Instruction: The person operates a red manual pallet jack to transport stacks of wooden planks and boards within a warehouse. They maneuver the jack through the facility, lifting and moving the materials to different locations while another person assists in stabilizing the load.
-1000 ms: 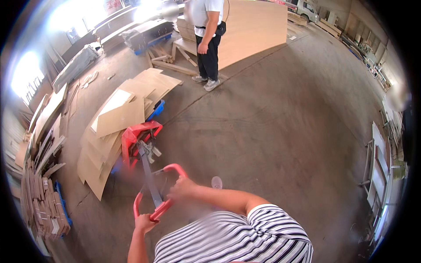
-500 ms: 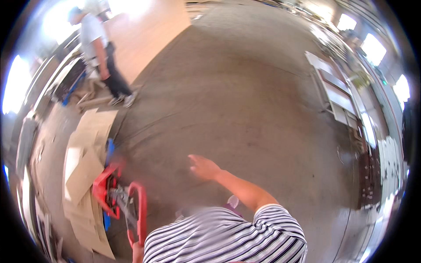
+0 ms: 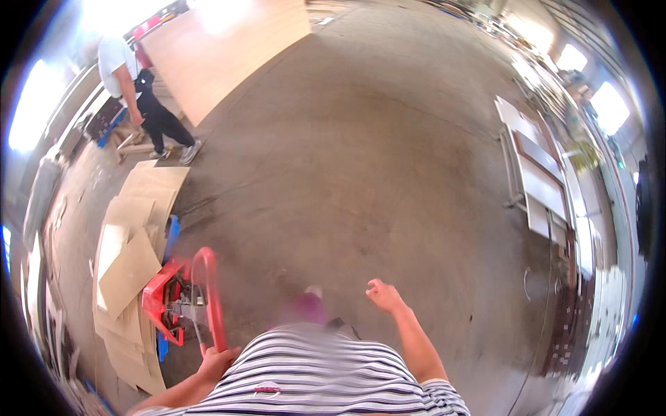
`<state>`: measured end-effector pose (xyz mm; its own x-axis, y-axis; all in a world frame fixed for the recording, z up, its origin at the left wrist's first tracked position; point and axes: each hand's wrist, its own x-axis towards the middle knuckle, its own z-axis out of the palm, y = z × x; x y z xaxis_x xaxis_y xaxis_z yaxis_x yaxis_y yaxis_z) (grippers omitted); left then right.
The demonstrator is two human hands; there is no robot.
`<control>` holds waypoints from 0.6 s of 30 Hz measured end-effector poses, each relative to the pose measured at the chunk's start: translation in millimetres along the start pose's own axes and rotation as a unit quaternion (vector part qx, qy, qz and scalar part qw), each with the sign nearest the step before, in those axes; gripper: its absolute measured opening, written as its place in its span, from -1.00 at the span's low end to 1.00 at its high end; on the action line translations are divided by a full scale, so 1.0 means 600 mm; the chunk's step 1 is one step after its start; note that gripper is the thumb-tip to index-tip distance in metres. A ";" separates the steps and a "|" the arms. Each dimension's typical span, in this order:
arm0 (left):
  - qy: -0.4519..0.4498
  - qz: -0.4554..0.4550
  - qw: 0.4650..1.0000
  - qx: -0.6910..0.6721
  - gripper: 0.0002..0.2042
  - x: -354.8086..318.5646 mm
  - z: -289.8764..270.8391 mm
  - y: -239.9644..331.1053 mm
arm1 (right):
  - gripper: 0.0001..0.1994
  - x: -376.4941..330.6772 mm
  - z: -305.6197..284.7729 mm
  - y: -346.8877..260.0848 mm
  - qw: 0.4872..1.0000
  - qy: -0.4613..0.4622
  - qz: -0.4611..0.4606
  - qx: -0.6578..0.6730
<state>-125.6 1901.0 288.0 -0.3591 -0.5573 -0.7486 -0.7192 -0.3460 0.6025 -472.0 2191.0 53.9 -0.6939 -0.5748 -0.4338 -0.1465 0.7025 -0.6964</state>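
My left hand grips the lower end of the red loop handle of a pallet jack. The red body of the jack sits at the near edge of a stack of brown flat sheets, with blue pallet parts showing at the stack's side. Out over the concrete floor, my right hand hangs free at the end of a bent arm. Its fingers are loosely curled and apart, with nothing in them.
A co-worker in a light shirt and dark trousers stands at the far left, beside a large tan panel. Racks of white and brown panels line the right side. More boards lean along the left edge.
My right hand has swung right and back toward my body. My left hand and forearm have come further into view at the handle, which now stands more upright. The co-worker appears further left.
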 end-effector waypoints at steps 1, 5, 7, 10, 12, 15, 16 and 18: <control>-0.024 0.002 1.000 -0.006 -0.82 0.013 0.007 0.023 | -0.59 0.037 -0.028 -0.017 1.000 0.006 -0.011 -0.008; -0.064 -0.009 0.998 0.017 -0.78 0.058 0.016 0.159 | -0.64 0.156 -0.081 -0.020 0.999 0.035 -0.007 0.023; -0.072 -0.018 0.997 0.030 -0.73 0.093 0.021 0.221 | -0.66 0.196 -0.121 0.011 0.998 0.048 0.032 0.041; -0.046 -0.035 0.995 0.077 -0.66 0.138 0.018 0.281 | -0.69 0.180 -0.157 0.092 0.991 0.065 0.110 -0.044; -0.061 -0.019 0.994 0.087 -0.69 0.150 0.031 0.370 | -0.69 0.163 -0.201 0.129 0.980 0.048 0.181 -0.061; -0.068 0.072 0.983 0.154 -0.75 0.172 0.043 0.446 | -0.67 0.106 -0.239 0.163 0.960 0.025 0.271 -0.070; -0.065 0.129 0.970 0.194 -0.77 0.195 0.048 0.442 | -0.69 0.098 -0.261 0.141 0.938 0.015 0.347 -0.012; -0.052 0.145 0.963 0.221 -0.81 0.223 0.081 0.497 | -0.77 0.095 -0.269 0.265 0.952 -0.035 0.262 -0.154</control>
<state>-417.2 1760.0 353.8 -0.6237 -0.4962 -0.6040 -0.7546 0.1807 0.6308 -648.7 2337.7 10.9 -0.6821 -0.1309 -0.7195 -0.0005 0.9839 -0.1786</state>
